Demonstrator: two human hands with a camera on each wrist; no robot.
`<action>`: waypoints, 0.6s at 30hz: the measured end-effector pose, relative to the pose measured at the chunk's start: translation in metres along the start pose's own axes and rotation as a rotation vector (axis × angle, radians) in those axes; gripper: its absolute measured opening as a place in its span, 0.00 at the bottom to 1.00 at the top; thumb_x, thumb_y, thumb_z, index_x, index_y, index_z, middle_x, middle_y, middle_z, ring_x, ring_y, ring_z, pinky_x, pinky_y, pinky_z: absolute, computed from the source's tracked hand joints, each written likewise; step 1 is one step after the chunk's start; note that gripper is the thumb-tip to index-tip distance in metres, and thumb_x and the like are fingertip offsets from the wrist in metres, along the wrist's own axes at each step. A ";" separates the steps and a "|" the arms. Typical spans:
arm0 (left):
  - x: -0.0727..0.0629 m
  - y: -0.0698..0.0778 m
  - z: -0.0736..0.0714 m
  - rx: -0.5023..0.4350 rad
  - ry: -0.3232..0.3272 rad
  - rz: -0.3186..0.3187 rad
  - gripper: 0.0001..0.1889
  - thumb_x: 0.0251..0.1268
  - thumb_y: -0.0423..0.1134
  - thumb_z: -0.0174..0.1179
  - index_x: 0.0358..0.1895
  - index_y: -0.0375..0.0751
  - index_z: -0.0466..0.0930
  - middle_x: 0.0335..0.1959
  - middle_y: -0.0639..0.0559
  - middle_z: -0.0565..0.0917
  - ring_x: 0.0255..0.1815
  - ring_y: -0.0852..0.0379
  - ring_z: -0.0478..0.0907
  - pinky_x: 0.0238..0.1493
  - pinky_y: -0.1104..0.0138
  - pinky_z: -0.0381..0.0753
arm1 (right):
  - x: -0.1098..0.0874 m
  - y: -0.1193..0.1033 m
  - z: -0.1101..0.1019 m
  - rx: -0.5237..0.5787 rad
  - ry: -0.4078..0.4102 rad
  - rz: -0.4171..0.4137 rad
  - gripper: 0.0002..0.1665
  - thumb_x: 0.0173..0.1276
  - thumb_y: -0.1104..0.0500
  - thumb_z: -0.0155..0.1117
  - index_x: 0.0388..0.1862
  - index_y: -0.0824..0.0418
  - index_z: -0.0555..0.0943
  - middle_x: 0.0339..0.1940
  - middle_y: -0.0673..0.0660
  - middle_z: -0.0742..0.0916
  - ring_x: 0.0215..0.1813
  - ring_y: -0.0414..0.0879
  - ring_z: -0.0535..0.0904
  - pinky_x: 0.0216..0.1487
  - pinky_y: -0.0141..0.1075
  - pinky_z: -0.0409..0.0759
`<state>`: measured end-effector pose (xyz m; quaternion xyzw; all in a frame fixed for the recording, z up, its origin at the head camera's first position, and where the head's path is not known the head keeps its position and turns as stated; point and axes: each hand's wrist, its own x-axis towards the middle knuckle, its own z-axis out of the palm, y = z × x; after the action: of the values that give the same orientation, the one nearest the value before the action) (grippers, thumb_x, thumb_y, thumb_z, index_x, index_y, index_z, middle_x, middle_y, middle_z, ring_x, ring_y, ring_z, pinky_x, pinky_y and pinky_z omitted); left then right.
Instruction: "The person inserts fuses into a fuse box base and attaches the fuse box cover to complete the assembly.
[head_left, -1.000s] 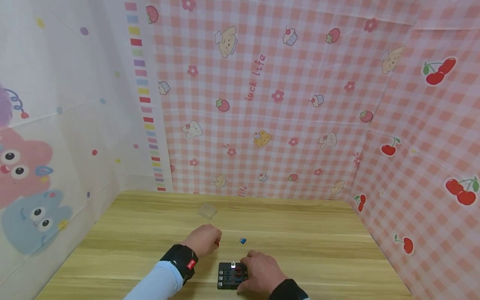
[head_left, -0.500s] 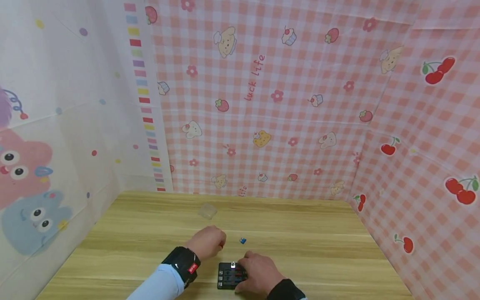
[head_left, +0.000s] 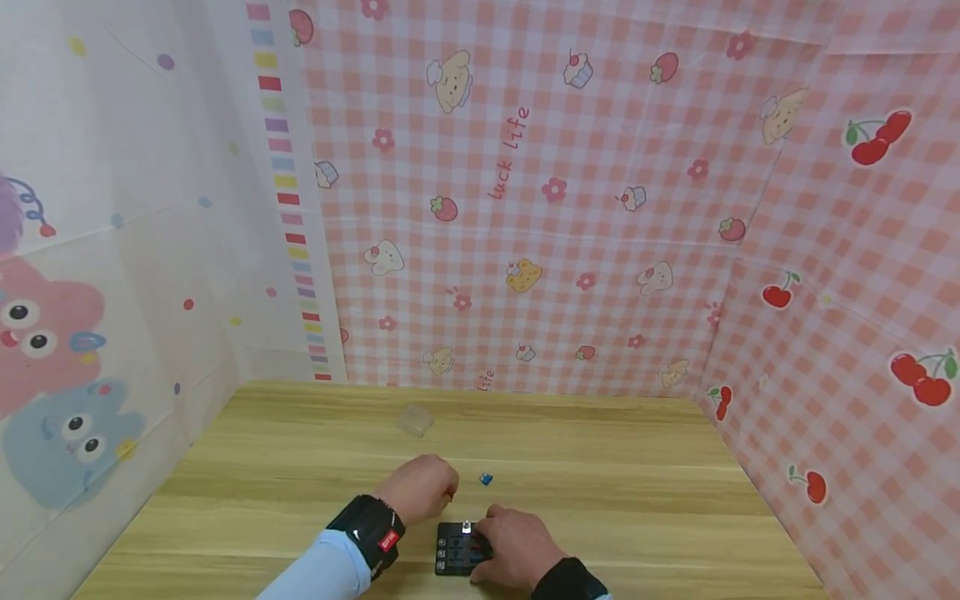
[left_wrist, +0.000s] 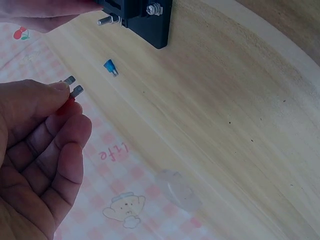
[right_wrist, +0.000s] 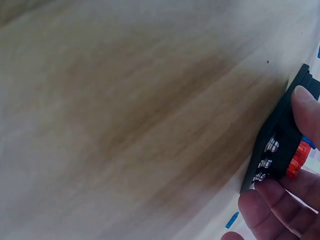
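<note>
My left hand [head_left: 420,487] pinches a red blade fuse [left_wrist: 65,107] between thumb and index finger. Its two metal prongs point away from the fingertips, toward the black fuse box [head_left: 450,550]. That box lies on the table at the near middle, and my right hand [head_left: 521,542] grips its right side, thumb at one end and fingers at the other. Red fuses [right_wrist: 299,159] sit in the box, seen in the right wrist view beside a row of terminal screws [right_wrist: 266,163]. The right hand covers part of the box in the head view.
A loose blue blade fuse [head_left: 486,479] lies on the wooden table [head_left: 600,450] beyond the box. Farther back toward the left lies a clear plastic cover [head_left: 416,421]. Patterned cloth [head_left: 525,233] hangs behind the table and along both sides.
My left hand, with the red blade fuse, has moved a little to the right and nearer. The right hand has shifted slightly left on the fuse box.
</note>
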<state>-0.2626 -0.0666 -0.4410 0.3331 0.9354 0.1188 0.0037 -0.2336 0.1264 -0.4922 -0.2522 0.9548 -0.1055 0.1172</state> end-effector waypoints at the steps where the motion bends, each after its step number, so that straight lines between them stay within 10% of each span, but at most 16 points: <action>1: 0.000 0.000 0.000 0.000 0.000 0.006 0.05 0.57 0.28 0.68 0.28 0.42 0.86 0.21 0.60 0.78 0.23 0.64 0.69 0.29 0.69 0.73 | 0.000 -0.001 0.000 0.000 0.001 0.002 0.28 0.55 0.40 0.76 0.50 0.54 0.85 0.34 0.44 0.78 0.32 0.37 0.71 0.39 0.34 0.75; 18: -0.001 0.006 0.008 -0.025 -0.094 0.021 0.05 0.58 0.30 0.69 0.28 0.44 0.88 0.21 0.62 0.79 0.23 0.66 0.71 0.31 0.71 0.75 | -0.001 0.000 0.002 0.012 0.049 -0.016 0.28 0.52 0.42 0.78 0.47 0.56 0.87 0.33 0.43 0.77 0.30 0.36 0.71 0.37 0.33 0.74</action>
<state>-0.2572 -0.0607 -0.4478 0.3478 0.9291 0.1149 0.0505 -0.2318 0.1265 -0.4937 -0.2565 0.9546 -0.1182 0.0944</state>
